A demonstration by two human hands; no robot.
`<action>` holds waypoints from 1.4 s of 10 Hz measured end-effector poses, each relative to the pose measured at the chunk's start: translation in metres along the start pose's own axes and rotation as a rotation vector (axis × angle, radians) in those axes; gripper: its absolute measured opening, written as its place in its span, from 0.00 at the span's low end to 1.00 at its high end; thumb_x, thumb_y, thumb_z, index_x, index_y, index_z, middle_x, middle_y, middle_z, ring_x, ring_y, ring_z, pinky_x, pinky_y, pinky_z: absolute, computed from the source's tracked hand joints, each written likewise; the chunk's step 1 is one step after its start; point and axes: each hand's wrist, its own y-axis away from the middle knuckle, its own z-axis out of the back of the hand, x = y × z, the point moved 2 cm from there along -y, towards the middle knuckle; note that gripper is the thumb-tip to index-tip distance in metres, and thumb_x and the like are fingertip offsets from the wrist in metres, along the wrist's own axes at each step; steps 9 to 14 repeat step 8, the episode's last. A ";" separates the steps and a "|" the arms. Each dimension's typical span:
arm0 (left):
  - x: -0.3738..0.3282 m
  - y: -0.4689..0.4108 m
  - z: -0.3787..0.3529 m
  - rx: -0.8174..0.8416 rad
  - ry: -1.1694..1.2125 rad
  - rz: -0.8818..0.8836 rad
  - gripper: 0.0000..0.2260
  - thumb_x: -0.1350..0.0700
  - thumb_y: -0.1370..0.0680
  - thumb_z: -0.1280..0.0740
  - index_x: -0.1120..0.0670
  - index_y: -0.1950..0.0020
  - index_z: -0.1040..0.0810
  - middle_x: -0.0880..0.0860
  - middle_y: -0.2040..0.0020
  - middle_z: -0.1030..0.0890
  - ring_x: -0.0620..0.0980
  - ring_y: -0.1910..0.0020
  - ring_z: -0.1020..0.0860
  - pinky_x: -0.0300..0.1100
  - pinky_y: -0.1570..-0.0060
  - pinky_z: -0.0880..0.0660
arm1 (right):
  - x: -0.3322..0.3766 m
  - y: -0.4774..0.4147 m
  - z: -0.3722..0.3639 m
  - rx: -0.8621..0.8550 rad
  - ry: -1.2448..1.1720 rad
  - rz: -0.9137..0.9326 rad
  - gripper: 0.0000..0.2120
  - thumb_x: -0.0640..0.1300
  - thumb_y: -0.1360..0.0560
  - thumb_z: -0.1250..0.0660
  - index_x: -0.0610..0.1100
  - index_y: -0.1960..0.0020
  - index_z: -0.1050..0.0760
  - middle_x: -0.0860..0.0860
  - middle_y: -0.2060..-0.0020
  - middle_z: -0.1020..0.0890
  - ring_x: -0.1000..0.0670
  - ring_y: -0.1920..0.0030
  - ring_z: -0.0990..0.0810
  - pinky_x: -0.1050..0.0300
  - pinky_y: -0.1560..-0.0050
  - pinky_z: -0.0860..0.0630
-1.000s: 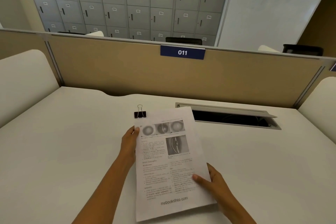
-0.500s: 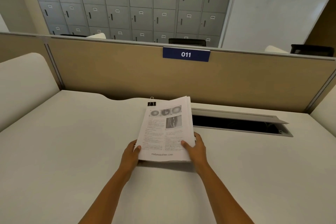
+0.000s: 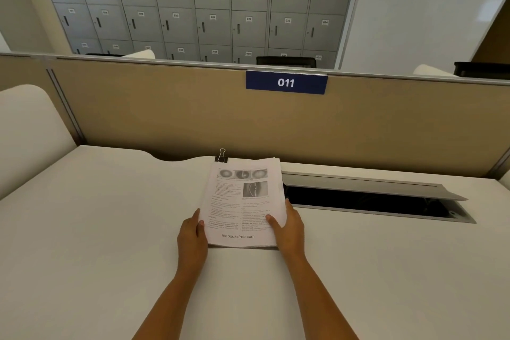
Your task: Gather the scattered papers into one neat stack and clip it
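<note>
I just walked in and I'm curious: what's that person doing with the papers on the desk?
A person is tidying a stack of papers on the white desk. The left hand grips its left edge and the right hand grips its right edge, thumbs on top. A black binder clip sits by the stack's far left corner with no hand on it, so the clipping does not look done yet.

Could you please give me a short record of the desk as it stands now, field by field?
papers: one stack, printed page on top
left hand: grips its near left edge
right hand: grips its near right edge
clip: at the far left corner, seemingly not yet on
hatch: open, right of the papers
desk: white
</note>
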 end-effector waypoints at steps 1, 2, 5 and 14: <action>-0.002 -0.008 -0.003 -0.041 -0.021 -0.018 0.17 0.64 0.20 0.45 0.62 0.31 0.33 0.62 0.40 0.26 0.54 0.43 0.27 0.37 0.46 0.33 | -0.002 -0.006 -0.005 -0.040 0.029 0.012 0.32 0.47 0.25 0.34 0.42 0.25 0.43 0.44 0.32 0.31 0.45 0.33 0.30 0.51 0.35 0.31; -0.001 -0.013 -0.006 -0.064 -0.049 -0.035 0.17 0.65 0.20 0.45 0.63 0.32 0.32 0.62 0.41 0.26 0.50 0.48 0.28 0.38 0.47 0.31 | -0.004 -0.008 -0.010 -0.080 0.093 0.053 0.29 0.46 0.23 0.36 0.41 0.26 0.42 0.44 0.31 0.31 0.45 0.31 0.32 0.52 0.32 0.33; 0.009 -0.015 -0.015 -0.060 -0.256 -0.113 0.18 0.59 0.20 0.44 0.61 0.29 0.35 0.58 0.29 0.32 0.56 0.28 0.37 0.48 0.29 0.42 | -0.006 0.001 -0.009 -0.181 0.382 0.193 0.22 0.50 0.21 0.43 0.43 0.30 0.33 0.47 0.31 0.29 0.45 0.31 0.33 0.52 0.32 0.34; 0.020 0.013 -0.016 0.062 -0.695 -0.368 0.34 0.46 0.20 0.65 0.62 0.39 0.24 0.60 0.37 0.24 0.59 0.36 0.26 0.39 0.30 0.60 | -0.019 0.037 0.010 -0.255 0.492 0.362 0.36 0.60 0.21 0.62 0.43 0.46 0.19 0.46 0.46 0.17 0.44 0.47 0.18 0.50 0.47 0.22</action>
